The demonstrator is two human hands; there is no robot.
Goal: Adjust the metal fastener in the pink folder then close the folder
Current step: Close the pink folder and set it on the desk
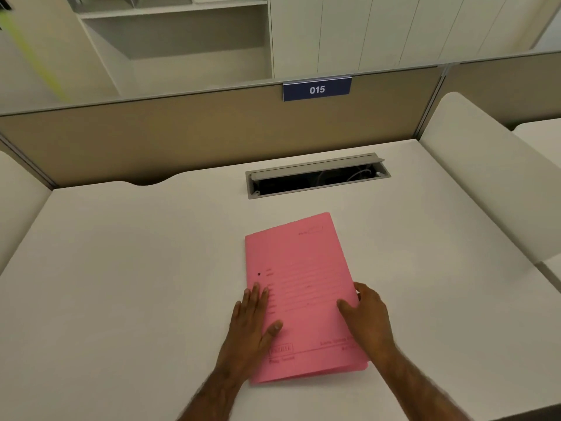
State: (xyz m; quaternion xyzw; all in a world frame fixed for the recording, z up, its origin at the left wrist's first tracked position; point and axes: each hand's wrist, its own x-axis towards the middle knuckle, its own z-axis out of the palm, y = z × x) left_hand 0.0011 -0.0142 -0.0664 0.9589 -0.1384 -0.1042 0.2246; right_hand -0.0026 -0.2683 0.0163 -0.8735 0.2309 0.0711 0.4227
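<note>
A pink folder (299, 281) lies closed and flat on the white desk (121, 268), printed cover up, with a small dark hole near its left edge. My left hand (252, 323) rests flat on the folder's left edge, fingers spread, thumb on the cover. At the folder's right edge sits my right hand (367, 317), its thumb on top of the cover and its fingers curled around the edge. The metal fastener is hidden inside the folder.
An open grey cable tray (317, 177) is set into the desk behind the folder. A tan partition (182, 132) with a blue sign reading 015 (317, 89) bounds the back. A white side panel (485, 177) rises on the right.
</note>
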